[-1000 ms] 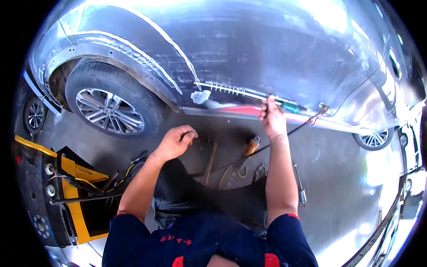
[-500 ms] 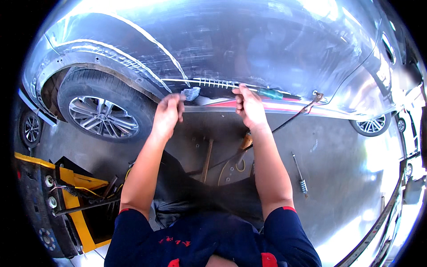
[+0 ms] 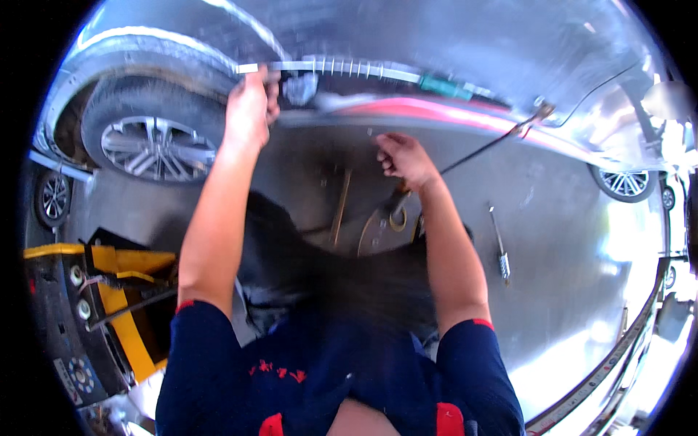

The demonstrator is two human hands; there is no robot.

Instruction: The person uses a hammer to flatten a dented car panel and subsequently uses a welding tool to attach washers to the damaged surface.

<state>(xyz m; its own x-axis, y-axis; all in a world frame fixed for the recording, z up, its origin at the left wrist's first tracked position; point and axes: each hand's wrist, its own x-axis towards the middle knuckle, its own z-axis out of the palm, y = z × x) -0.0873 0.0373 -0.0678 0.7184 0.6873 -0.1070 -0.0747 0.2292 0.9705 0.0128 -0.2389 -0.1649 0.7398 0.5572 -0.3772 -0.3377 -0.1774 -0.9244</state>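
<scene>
My left hand [image 3: 249, 109] is raised to the car's lower side, its fingers closed around the left end of a slim metal rod [image 3: 291, 65]. Along the sill, that rod runs beside a row of short upright metal pieces [image 3: 356, 68]; blur hides whether it passes through them. A green handle [image 3: 445, 86] sits at the right end of this line. My right hand [image 3: 404, 160] hangs below the sill, apart from the car. Its fingers are curled in, and I cannot see whether anything is between them. Next to my left fingers is a crumpled greyish piece [image 3: 299, 89] on the sill.
A wheel [image 3: 156, 142] stands at the left. A hooked dark bar [image 3: 502, 142] slants from the sill toward the floor. On the floor are a wooden-looking shaft [image 3: 340, 207] and a metal tool with a thick end [image 3: 500, 247]. A yellow-and-black machine [image 3: 120, 312] is at lower left.
My left hand has risen from below the sill to the rod's left end and closed on it. My right hand has come away from the rod and dropped lower. The view has tilted.
</scene>
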